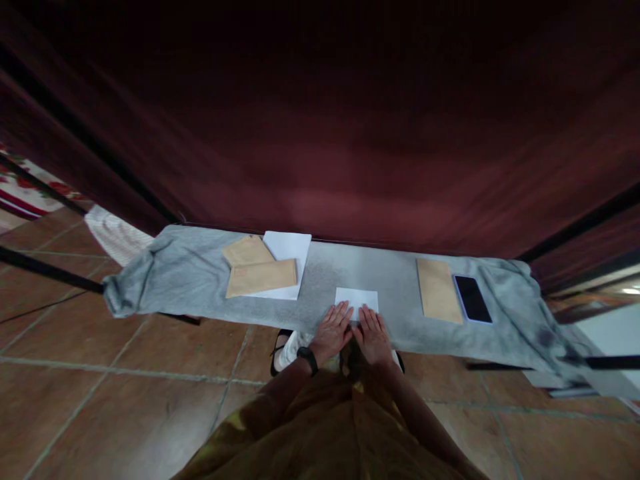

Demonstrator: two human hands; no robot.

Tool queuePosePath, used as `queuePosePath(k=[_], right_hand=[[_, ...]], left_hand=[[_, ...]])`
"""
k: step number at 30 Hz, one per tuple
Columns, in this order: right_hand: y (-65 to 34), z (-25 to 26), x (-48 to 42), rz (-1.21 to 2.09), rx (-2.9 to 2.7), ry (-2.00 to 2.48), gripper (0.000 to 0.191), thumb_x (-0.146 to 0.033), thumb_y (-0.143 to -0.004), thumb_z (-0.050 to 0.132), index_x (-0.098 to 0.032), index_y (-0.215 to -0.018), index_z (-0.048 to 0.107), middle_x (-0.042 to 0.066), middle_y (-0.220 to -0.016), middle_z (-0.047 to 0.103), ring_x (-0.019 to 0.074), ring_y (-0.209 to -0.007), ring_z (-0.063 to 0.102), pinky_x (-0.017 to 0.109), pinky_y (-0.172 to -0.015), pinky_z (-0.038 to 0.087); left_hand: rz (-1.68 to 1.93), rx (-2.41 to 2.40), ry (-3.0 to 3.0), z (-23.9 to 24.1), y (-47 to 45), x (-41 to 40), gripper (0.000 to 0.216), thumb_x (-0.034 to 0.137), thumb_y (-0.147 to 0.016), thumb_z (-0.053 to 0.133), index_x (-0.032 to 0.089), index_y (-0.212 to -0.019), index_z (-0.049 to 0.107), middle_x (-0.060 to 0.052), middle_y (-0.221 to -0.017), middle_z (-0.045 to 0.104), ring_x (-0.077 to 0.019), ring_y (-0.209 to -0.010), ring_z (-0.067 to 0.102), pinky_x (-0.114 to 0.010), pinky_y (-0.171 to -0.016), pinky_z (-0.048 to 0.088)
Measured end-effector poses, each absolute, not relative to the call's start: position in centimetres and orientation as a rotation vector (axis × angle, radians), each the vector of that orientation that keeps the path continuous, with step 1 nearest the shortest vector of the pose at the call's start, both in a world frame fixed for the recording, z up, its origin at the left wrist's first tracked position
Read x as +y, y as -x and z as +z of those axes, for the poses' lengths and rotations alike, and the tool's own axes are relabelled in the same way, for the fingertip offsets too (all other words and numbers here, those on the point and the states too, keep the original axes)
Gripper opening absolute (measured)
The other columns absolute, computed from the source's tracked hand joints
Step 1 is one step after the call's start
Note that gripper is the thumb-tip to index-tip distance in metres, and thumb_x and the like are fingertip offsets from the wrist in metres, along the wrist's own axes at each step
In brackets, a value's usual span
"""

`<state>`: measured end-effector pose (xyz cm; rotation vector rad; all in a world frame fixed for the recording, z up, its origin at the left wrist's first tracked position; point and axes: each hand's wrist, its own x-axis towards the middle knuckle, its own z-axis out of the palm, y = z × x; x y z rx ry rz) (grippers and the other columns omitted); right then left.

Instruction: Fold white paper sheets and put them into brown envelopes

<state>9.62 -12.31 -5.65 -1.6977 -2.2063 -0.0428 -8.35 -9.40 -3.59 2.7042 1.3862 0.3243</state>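
A small white sheet of paper point(356, 295), perhaps folded, lies at the front middle of the cloth-covered bench. My left hand point(333, 328), with a dark watch at its wrist, rests flat on the sheet's near left part, fingers stretched out. Beside it my right hand point(373, 337) lies flat on the near right part, fingers pointing away from me. The two thumbs come close together at the near edge. Under my hands the paper's near side is hidden.
Grey cloth point(320, 283) covers the narrow bench. To the left, two brown envelopes point(265, 277) overlap larger white sheets point(303, 248). Another brown envelope point(439, 290) and a phone point(473, 299) lie to the right. A dark red curtain point(325, 167) hangs along the far edge.
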Motion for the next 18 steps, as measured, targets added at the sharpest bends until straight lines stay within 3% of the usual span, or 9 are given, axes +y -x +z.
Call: queuePosePath(k=[6, 13, 18], right_hand=[[-11.5, -6.1, -13.7, -0.086, -2.168, 1.748, 0.057, -0.034, -0.104, 0.035, -0.008, -0.155, 0.034, 0.017, -0.156, 0.045, 0.0274, -0.146, 0.037, 0.048, -0.12, 0.025], [-11.5, -6.4, -13.6, -0.106, -2.182, 1.768, 0.056, -0.032, -0.104, 0.034, -0.008, -0.155, 0.035, 0.016, -0.156, 0.044, 0.0284, -0.146, 0.037, 0.048, -0.119, 0.025], [-11.5, -6.8, -13.6, -0.115, -2.174, 1.773, 0.06, -0.034, -0.104, 0.034, -0.009, -0.158, 0.028, 0.017, -0.158, 0.041, 0.0281, -0.146, 0.036, 0.049, -0.12, 0.024]], left_hand=[[0.386, 1.473, -2.646, -3.4, 8.1, -10.0, 0.059, 0.038, -0.103, 0.04, 0.007, -0.153, 0.035, -0.019, -0.16, 0.037, -0.0263, -0.152, 0.028, -0.05, -0.123, 0.027], [0.424, 1.443, -2.609, -3.0, 4.3, -8.4, 0.052, 0.039, -0.104, 0.037, 0.016, -0.15, 0.043, -0.012, -0.16, 0.04, -0.0254, -0.151, 0.031, -0.05, -0.124, 0.024], [0.4, 1.407, -2.617, -4.0, 6.2, -8.3, 0.049, 0.032, -0.103, 0.039, 0.015, -0.149, 0.045, -0.012, -0.158, 0.043, -0.0227, -0.15, 0.034, -0.045, -0.123, 0.029]])
